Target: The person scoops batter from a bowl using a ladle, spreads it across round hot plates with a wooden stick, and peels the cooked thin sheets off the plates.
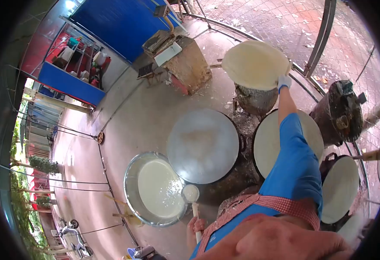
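Note:
My left hand (196,225) is bare and wrapped round the pale handle of a ladle (190,193). The ladle's round bowl is at the rim of a wide metal basin (131,197) of creamy white batter (158,186). At the far end of my outstretched arm, my right hand (284,82) wears a white glove. Its fingers are closed at the edge of a large, round, pale yellow pancake (256,65), which lies over a drum-like stand (256,99). The fingertips are partly hidden.
A bare round griddle (203,145) stands beside the basin. Two more griddles, one under my arm (268,145) and one at right (340,190), have pale surfaces. A dark metal drum (339,112) stands by the wire fence (281,21). A boxy block (185,65) stands farther back.

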The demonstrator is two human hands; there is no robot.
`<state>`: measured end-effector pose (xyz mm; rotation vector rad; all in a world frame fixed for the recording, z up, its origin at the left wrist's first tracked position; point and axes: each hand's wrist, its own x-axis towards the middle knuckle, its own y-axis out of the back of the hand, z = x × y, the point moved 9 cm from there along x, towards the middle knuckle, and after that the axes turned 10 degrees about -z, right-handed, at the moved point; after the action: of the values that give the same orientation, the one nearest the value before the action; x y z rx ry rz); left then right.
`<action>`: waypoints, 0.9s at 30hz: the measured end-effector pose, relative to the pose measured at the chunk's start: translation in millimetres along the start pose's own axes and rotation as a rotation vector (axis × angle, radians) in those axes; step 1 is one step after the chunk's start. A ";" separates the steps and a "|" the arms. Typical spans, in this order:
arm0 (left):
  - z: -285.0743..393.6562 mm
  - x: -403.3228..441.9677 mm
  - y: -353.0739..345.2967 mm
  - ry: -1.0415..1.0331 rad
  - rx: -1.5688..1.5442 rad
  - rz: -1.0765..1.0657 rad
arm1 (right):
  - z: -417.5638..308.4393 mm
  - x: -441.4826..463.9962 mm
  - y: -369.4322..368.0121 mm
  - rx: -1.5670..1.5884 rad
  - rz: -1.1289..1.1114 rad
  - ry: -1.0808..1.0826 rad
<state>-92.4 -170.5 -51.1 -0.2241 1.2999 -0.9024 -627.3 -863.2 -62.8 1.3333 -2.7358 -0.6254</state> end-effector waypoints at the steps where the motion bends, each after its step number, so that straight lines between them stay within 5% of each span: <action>1: 9.1 -2.3 -4.5 -0.042 0.152 0.046 | 1.0 -36.5 11.8 -0.003 0.040 -0.100; 3: -8.7 -9.4 -45.2 0.148 -0.533 -0.208 | 38.4 -10.9 -9.9 0.035 -0.001 -0.118; 7: -9.0 -17.2 -77.5 0.224 -0.700 -0.413 | 41.3 -24.9 -20.4 0.154 -0.299 -0.142; 9: -3.7 -14.3 -87.4 0.177 -0.707 -0.321 | 16.6 -57.9 -10.8 0.118 -0.451 -0.135; 11: 4.7 -12.3 -83.4 0.122 -0.674 -0.307 | -45.6 -98.6 21.8 -0.556 -0.200 0.353; 13: 17.2 -13.9 -71.9 -0.052 -0.489 -0.181 | -73.0 -163.2 21.4 -0.509 -0.245 0.466; 14: 25.3 -22.9 -62.6 -0.175 -0.366 -0.052 | -85.9 -203.7 13.3 -0.518 -0.323 0.527; 16: 34.6 -20.0 -55.1 -0.212 -0.619 -0.338 | -110.3 -283.9 -14.8 -0.548 -0.491 0.630; 18: 44.9 -29.2 -57.6 -0.156 -0.760 -0.594 | -97.9 -358.9 -66.6 -0.512 -0.967 0.419; 21: 101.4 -47.7 -7.8 -0.466 -0.244 -0.153 | -113.0 -480.7 -126.9 -0.635 -1.236 0.734; 23: 122.0 -34.4 45.8 -0.407 -0.191 -0.122 | -125.9 -582.7 -142.1 -0.762 -1.321 1.050; 27: 160.5 58.0 200.0 -0.300 -0.028 -0.048 | -69.3 -737.3 -181.1 -1.257 -1.432 1.275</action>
<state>140.3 -132.8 -167.7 -0.3978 1.0328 -0.8550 -12.3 -424.3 38.8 1.8227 -0.0218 -0.7453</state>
